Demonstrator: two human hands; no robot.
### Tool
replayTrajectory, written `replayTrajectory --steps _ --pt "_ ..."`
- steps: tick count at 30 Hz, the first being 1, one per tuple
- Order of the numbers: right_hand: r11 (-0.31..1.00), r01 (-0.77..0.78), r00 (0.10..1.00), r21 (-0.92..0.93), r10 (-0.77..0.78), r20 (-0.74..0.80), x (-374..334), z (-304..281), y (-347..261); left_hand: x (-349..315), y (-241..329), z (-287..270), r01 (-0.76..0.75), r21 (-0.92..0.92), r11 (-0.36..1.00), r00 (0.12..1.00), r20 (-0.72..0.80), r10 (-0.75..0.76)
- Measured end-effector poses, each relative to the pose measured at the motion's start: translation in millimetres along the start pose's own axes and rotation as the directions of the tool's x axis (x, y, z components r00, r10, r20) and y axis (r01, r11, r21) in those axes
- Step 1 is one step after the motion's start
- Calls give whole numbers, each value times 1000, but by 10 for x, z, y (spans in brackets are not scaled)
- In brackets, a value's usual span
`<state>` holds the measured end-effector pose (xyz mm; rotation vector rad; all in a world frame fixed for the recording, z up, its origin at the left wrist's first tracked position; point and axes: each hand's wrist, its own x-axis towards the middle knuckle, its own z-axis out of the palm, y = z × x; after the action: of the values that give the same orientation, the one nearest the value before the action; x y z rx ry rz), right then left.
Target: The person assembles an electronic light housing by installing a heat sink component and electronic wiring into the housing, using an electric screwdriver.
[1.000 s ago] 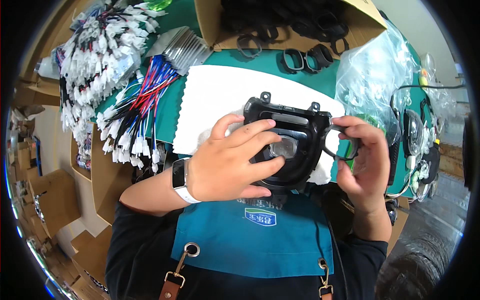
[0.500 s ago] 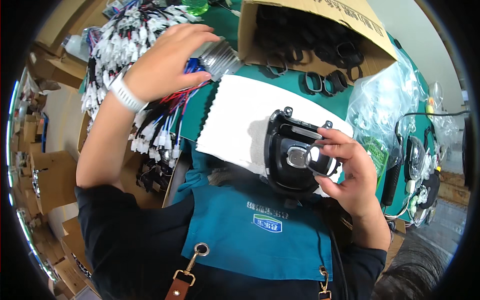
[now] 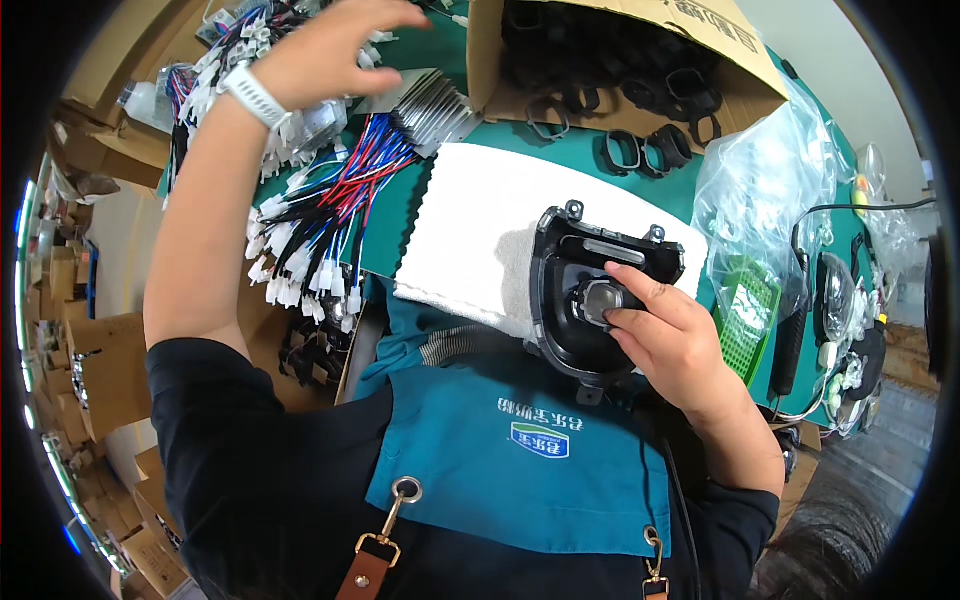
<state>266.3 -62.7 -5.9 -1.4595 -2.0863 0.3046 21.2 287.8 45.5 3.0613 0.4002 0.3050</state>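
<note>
A glossy black plastic housing [image 3: 562,338] lies on a folded white cloth [image 3: 470,225], its hollow side up. My right hand [image 3: 672,335] reaches into it from the right, thumb and fingers closed on a small black ring [image 3: 580,302] at the clear window in the housing's middle. Fingertips cover part of the ring, so how it sits there is hard to see. My left hand [image 3: 335,50] is raised at the upper left over bundled wires, fingers spread and holding nothing. Near it lie flat silvery strips [image 3: 437,112] with red, blue and black wires [image 3: 365,175].
A cardboard box [image 3: 625,125] of black rings stands at the back, with several rings [image 3: 640,152] before its opening. Clear plastic bags [image 3: 765,190], a green basket [image 3: 745,310] and a black-handled tool [image 3: 788,350] are on the right. White-connector wire bundles [image 3: 300,270] lie left.
My right hand has moved left and lowered the black ring to the window in the housing. My left hand has moved up and away from the silvery strips.
</note>
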Motion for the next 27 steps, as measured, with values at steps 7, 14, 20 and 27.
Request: replayTrajectory --steps 7,14,20,27 --pt "988 59 995 -141 -47 84 55 -51 -103 -301 -110 20 112 312 943 961 209 -183" --pt "971 -96 986 -219 123 113 28 -159 -263 162 241 53 121 327 937 847 458 -269" --pt "929 -258 936 -263 173 -308 -417 -653 -214 143 29 153 114 154 981 887 429 -170" --pt "300 -911 413 -284 634 -654 -1831 -1362 501 -174 409 -451 -60 -26 998 946 -321 48"
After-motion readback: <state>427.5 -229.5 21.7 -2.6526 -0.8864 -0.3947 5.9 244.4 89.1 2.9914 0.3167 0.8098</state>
